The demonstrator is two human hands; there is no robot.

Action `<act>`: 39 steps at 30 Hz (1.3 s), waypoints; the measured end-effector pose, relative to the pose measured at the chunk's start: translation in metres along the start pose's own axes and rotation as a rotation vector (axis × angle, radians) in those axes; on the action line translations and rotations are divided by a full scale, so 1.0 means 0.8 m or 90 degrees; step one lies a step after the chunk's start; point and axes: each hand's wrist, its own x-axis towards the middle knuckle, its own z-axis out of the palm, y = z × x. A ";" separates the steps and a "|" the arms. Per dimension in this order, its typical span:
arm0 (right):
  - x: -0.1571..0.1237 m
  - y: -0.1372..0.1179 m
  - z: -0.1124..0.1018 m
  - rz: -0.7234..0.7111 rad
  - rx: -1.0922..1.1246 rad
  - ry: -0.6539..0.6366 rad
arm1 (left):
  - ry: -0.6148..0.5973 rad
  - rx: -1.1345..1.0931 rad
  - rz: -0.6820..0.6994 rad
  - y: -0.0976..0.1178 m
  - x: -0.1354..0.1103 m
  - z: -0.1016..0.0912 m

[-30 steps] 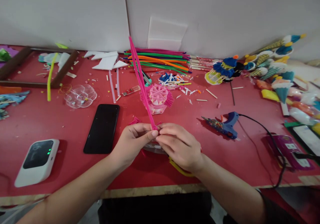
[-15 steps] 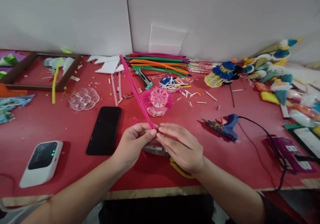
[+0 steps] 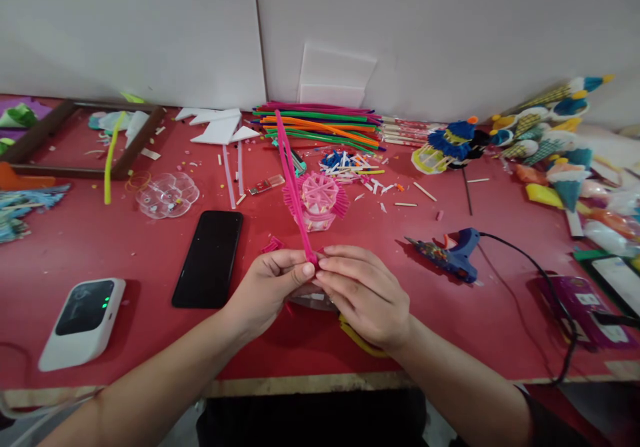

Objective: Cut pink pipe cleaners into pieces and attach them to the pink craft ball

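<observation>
A long pink pipe cleaner, which looks doubled, rises from between my hands and leans slightly left. My left hand pinches its lower end between thumb and forefinger. My right hand is closed at the same end, its fingertips together against the coiled or bent tip; the exact grip is hidden. Just beyond the hands stands a pink fringed piece with a round spoked top, partly crossed by the pipe cleaner. Pink scraps lie by my left knuckles. Under my right hand shows the yellow handle of a tool.
A blue glue gun with a cord lies at right. A black phone and a white device lie at left. Behind are a cutter knife, coloured pipe cleaners and a blue fringed model.
The pink pipe cleaner has swung to the right and stands more upright. Both hands keep their place at its lower end, with only slight finger movement.
</observation>
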 end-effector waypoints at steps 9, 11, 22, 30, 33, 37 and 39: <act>-0.008 0.000 0.000 0.043 0.011 0.008 | -0.013 -0.019 -0.015 0.002 -0.001 0.000; -0.010 0.000 0.000 0.038 0.032 0.005 | -0.021 -0.018 -0.021 0.001 -0.002 0.000; -0.010 -0.004 -0.002 0.063 0.046 0.014 | -0.001 -0.009 -0.065 0.005 -0.006 0.005; -0.008 -0.001 0.004 0.240 0.226 0.006 | 0.046 0.195 0.085 0.006 -0.007 0.002; -0.010 0.002 0.007 0.367 0.355 0.009 | 0.054 0.329 0.138 0.006 -0.009 0.005; -0.006 0.009 0.008 0.420 0.379 -0.012 | 0.061 0.494 0.228 0.008 -0.010 0.007; -0.003 0.012 0.006 0.406 0.346 -0.033 | 0.057 0.548 0.258 0.008 -0.010 0.007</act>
